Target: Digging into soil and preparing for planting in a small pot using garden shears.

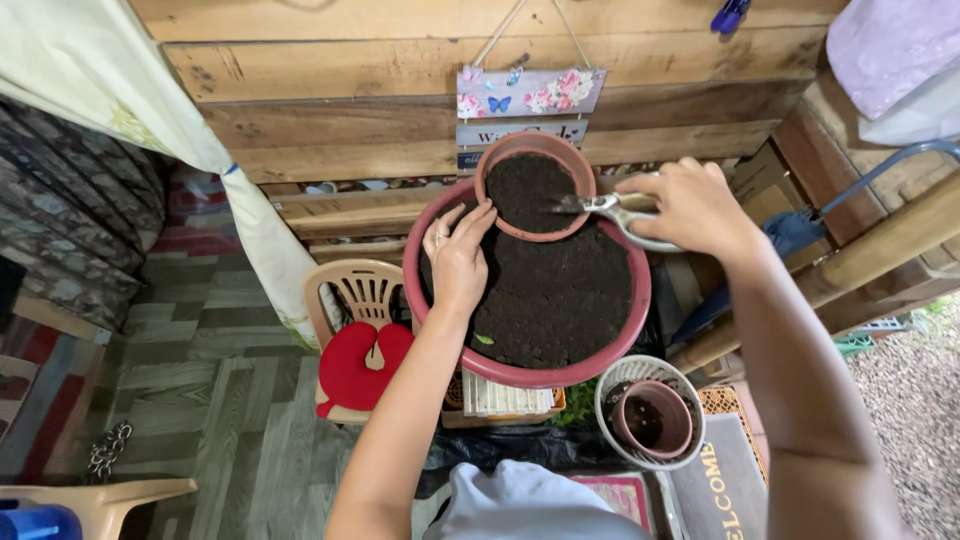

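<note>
crumbly dark soil (545, 290), left hand (457, 262) flat, released; right hand (690, 205) clenching metal scoop (600, 205)

Both forearms are showing bare, with no sleeves reaching the wrists or elbows. The left hand (457, 262) is wearing a ring on one finger. The right hand (690, 205) is showing no jewellery. A pale grey-white garment (530, 500) is covering the torso at near centre.
</note>
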